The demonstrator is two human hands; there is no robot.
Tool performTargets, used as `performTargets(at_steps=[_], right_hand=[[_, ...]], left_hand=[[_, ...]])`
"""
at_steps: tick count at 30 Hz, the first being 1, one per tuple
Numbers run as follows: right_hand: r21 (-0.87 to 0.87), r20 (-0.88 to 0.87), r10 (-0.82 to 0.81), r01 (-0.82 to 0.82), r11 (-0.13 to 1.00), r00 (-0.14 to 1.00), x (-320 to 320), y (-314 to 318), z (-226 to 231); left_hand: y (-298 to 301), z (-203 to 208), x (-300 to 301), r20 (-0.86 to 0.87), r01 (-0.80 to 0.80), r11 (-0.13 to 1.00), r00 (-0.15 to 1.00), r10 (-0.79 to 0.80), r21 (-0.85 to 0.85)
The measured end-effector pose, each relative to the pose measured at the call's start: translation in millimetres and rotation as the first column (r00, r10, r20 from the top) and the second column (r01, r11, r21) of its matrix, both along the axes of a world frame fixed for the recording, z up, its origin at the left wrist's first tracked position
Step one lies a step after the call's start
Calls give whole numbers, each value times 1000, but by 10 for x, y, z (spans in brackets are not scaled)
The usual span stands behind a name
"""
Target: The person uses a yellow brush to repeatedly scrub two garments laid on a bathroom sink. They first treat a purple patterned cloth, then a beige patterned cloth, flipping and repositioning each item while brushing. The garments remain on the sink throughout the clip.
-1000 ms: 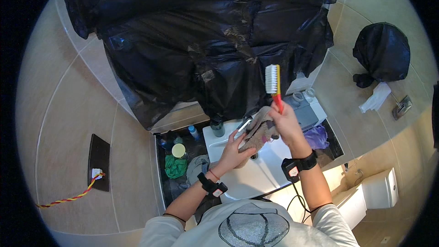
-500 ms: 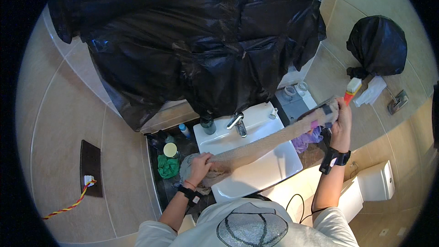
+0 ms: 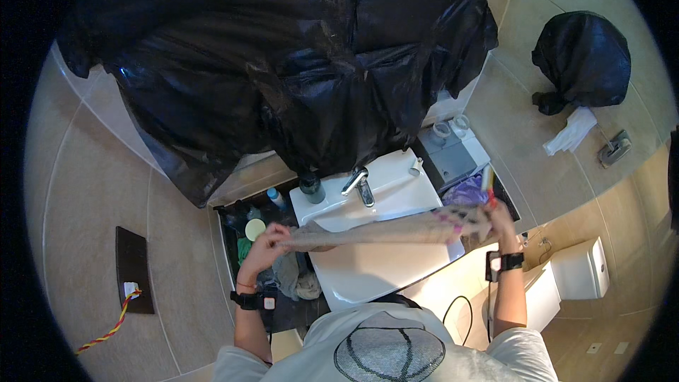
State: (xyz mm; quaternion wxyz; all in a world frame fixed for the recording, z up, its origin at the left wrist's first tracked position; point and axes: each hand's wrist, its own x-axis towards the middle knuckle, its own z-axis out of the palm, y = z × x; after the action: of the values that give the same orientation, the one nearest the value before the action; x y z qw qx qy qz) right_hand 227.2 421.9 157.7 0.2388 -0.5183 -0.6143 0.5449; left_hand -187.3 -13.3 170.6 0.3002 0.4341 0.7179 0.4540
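While both hands pull it taut, a long beige cloth (image 3: 375, 232) stretches level above the white sink (image 3: 368, 269), running from the left hand (image 3: 265, 244) to the right hand (image 3: 495, 221). The hands are well apart, each closed on one end of the cloth. It looks thin, crumpled and rolled into a narrow band, pale brown with a faint pattern near the right end. The right hand also grips a toothbrush (image 3: 486, 182) with a red handle, its head pointing up and away from the body. Each wrist wears a black band.

The basin under the cloth is bare white, with a chrome tap (image 3: 359, 185) at its back edge and a dark bottle (image 3: 312, 188) standing just beside the tap. Left of the sink a dark open compartment (image 3: 233, 221) holds a small blue-capped bottle (image 3: 276, 198), a round yellow lid (image 3: 254, 228), something green, and a heap of grey cloth (image 3: 290, 279) below the left hand. Right of the sink lies a grey box (image 3: 447, 159), with purple plastic (image 3: 463, 194) near it.

Black plastic sheeting (image 3: 283, 64) covers the wall above the sink. A black bag (image 3: 581, 60) hangs on the beige tiled wall to the right, with white paper (image 3: 569, 133) beneath it. A toilet (image 3: 576, 276) stands at lower right, and a dark wall socket (image 3: 133, 269) with a red and yellow cable sits at left.
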Motion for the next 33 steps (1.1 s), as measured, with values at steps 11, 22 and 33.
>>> performTargets(at_steps=[11,22,33], right_hand=[[372,501,125,-343,862,856,-88,-659,-1222],[513,589,-88,-288,809,804,-166,-284,-678],[501,508,304,-563,657,806,-180,-1178,-1186]], left_hand=[[-597,-1063,236,-186,-74,978,982,38,-194],[-288,-492,587,-102,17,948,994,-51,-317],[-332,-974,1018,-189,-45,975,982,4,-217]])
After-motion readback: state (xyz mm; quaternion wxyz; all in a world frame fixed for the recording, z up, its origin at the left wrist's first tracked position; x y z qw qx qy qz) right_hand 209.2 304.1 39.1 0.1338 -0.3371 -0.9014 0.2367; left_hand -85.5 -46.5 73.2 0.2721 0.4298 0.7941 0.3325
